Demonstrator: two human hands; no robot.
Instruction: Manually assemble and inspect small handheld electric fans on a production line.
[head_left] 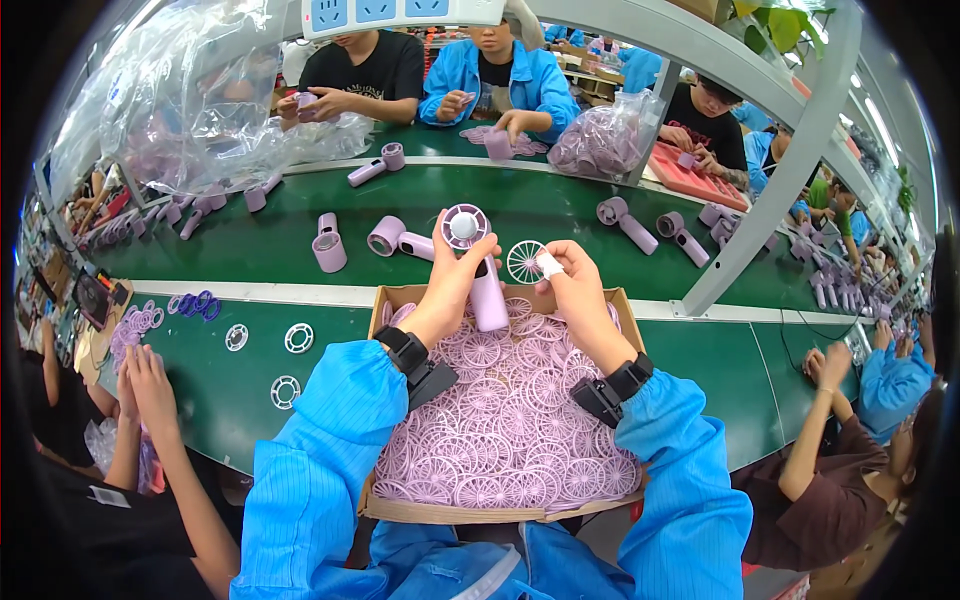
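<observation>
My left hand [458, 268] is wrapped round a lilac handheld fan [488, 300], its round head up and its handle pointing down over the box. A pale hub shows in the middle of the fan's head. Just to the right, my right hand [574, 290] pinches a round spoked fan grille [524, 262] by its edge, apart from the fan. Something small and white covers a fingertip of that hand. Beneath both hands stands a cardboard box [630, 315] filled with loose lilac grilles [500, 400].
Several lilac fan bodies [328, 245] lie on the green conveyor belt [300, 215] beyond the box. Three pale rings [299, 338] lie on the table to the left. A grey metal post [770, 170] rises at right. Co-workers sit across and on both sides.
</observation>
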